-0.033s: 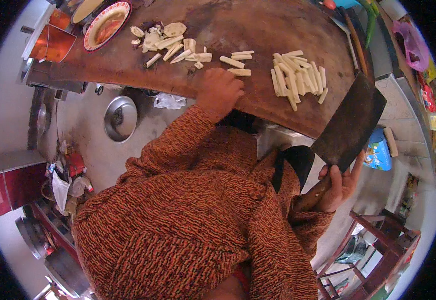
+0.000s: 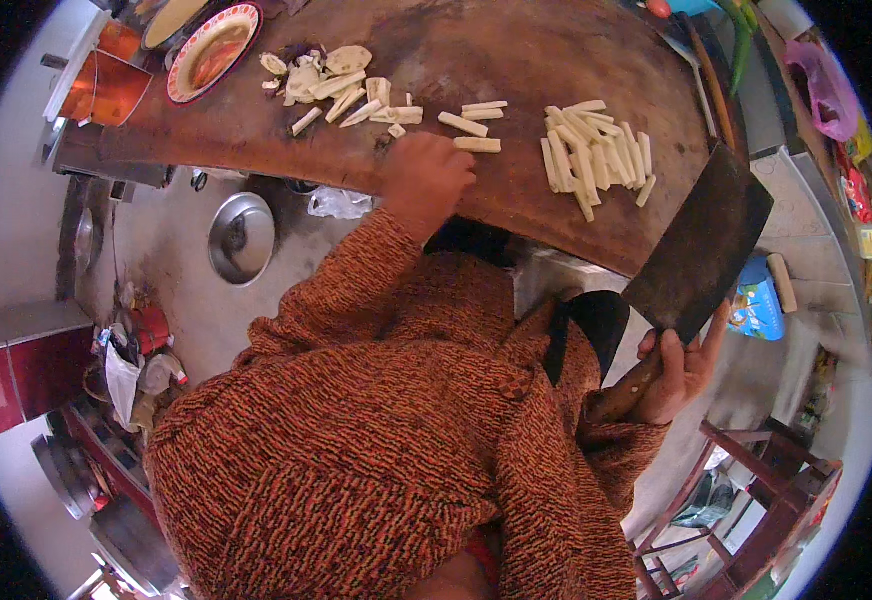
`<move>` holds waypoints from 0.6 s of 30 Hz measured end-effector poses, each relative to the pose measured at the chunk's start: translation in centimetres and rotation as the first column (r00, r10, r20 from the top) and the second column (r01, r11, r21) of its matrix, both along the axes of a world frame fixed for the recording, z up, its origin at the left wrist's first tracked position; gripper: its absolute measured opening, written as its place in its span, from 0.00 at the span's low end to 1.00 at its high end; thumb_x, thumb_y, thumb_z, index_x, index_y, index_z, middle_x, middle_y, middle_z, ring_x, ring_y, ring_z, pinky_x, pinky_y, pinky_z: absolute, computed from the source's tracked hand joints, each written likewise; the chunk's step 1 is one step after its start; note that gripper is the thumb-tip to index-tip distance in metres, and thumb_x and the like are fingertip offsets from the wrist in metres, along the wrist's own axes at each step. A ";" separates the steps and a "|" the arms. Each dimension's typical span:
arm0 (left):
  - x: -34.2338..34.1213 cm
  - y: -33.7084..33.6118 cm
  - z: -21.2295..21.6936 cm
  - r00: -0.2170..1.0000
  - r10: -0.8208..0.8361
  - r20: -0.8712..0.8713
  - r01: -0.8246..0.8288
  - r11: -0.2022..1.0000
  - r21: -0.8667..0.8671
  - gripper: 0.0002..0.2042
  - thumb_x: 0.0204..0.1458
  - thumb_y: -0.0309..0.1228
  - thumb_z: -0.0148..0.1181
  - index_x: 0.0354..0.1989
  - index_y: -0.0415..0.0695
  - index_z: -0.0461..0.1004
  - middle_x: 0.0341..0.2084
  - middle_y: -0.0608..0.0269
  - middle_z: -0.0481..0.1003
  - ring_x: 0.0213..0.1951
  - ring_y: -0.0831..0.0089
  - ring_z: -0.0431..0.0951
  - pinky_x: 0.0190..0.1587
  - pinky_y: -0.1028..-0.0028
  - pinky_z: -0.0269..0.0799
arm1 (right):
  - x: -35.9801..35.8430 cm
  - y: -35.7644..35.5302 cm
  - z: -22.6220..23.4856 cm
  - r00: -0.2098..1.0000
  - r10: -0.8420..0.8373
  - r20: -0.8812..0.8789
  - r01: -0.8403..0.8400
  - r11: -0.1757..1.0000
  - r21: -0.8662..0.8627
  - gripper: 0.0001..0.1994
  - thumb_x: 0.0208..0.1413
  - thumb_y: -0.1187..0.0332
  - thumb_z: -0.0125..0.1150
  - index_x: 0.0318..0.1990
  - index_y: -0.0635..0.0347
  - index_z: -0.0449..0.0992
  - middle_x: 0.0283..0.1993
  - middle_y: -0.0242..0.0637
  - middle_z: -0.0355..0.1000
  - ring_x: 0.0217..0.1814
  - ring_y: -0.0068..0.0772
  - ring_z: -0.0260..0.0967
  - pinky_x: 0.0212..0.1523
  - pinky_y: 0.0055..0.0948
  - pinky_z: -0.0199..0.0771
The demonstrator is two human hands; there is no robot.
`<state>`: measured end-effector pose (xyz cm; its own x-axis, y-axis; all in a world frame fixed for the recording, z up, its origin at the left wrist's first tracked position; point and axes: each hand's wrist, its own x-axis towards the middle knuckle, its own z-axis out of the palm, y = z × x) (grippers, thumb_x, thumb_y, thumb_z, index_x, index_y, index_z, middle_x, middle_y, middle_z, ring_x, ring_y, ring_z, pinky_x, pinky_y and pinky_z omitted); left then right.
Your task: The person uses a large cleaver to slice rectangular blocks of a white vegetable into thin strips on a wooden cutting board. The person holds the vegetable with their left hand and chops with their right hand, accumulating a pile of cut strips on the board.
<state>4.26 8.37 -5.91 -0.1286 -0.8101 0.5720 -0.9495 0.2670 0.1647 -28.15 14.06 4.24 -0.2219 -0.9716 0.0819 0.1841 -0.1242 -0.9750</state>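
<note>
My right hand (image 2: 678, 375) is wrapped round the wooden handle of a cleaver, off the table's near right edge. The cleaver's broad dark blade (image 2: 704, 245) tilts up to the right, apart from the food. My left hand (image 2: 426, 178) is at the table's near edge, fingers curled down and tips hidden; I cannot make out anything in it. Just beyond it lie a few pale cut sticks (image 2: 464, 124). Larger pale pieces and flat slices (image 2: 346, 85) lie to its upper left. A heap of pale sticks (image 2: 596, 150) rests on the right.
The brown wooden table (image 2: 516, 50) holds a red-rimmed plate (image 2: 248, 22) and an orange container (image 2: 121, 90) at the far left. A long-handled spatula (image 2: 698, 85) lies at the right. A metal basin (image 2: 264, 238) is on the floor; a wooden stool (image 2: 756, 440) stands lower right.
My left hand has shifted a little to the left along the table edge. My right hand and the cleaver stay where they were.
</note>
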 end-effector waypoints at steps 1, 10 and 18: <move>1.0 -0.3 -0.4 0.998 0.066 -0.004 -0.066 0.997 -0.034 0.09 0.46 0.33 0.63 0.37 0.48 0.76 0.34 0.59 0.72 0.42 0.57 0.72 0.49 0.56 0.64 | -0.1 0.0 0.1 1.000 0.000 0.003 0.000 1.000 -0.001 0.39 0.47 0.84 0.55 0.70 0.64 0.50 0.44 0.49 0.72 0.26 0.28 0.67 0.26 0.24 0.68; -5.8 -4.1 2.9 0.967 -0.254 -0.035 0.254 0.967 0.011 0.14 0.49 0.28 0.54 0.46 0.48 0.74 0.44 0.56 0.72 0.52 0.58 0.69 0.55 0.59 0.63 | -0.6 0.2 -0.1 0.999 -0.016 -0.042 0.015 1.000 -0.017 0.40 0.48 0.83 0.55 0.70 0.65 0.48 0.42 0.48 0.73 0.24 0.28 0.66 0.25 0.23 0.68; -6.4 -6.4 2.0 0.963 -0.265 0.046 0.260 0.961 0.093 0.11 0.51 0.31 0.51 0.40 0.50 0.76 0.46 0.62 0.72 0.54 0.61 0.68 0.58 0.59 0.60 | -0.7 0.8 -0.6 1.000 0.012 0.024 -0.012 1.000 -0.020 0.40 0.49 0.82 0.55 0.71 0.62 0.47 0.45 0.49 0.73 0.26 0.28 0.67 0.25 0.22 0.67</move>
<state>-2.15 1.97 -3.92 -0.3735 -0.7889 0.4880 -0.8567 0.4951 0.1447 -28.84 14.83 3.65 -0.2124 -0.9725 0.0956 0.2088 -0.1407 -0.9678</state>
